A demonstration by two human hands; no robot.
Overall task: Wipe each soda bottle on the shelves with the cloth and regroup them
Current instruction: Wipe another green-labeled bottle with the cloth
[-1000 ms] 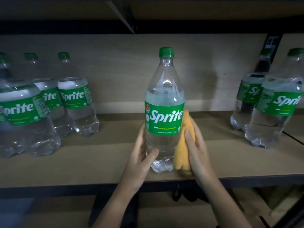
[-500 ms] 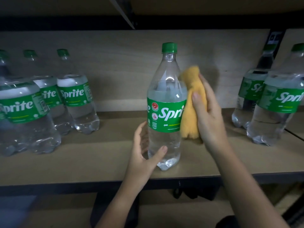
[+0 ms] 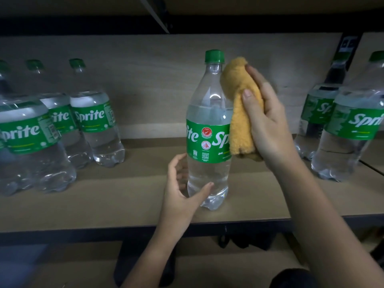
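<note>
A clear Sprite bottle [image 3: 208, 129] with a green cap and label stands upright in the middle of the wooden shelf [image 3: 128, 200]. My left hand [image 3: 182, 190] curls round its lower part, thumb on the front. My right hand [image 3: 268, 121] grips a bunched yellow cloth [image 3: 239, 113] and presses it against the bottle's right side, from the neck down to the label.
Three Sprite bottles [image 3: 95, 125] stand grouped at the shelf's left. Two more Sprite bottles [image 3: 351, 129] stand at the right. A wooden back panel closes the shelf behind, a dark metal beam runs overhead, and a lower shelf shows below.
My right hand has slid the cloth up the bottle's right side from base to neck. The bottle has turned, showing a different part of its label.
</note>
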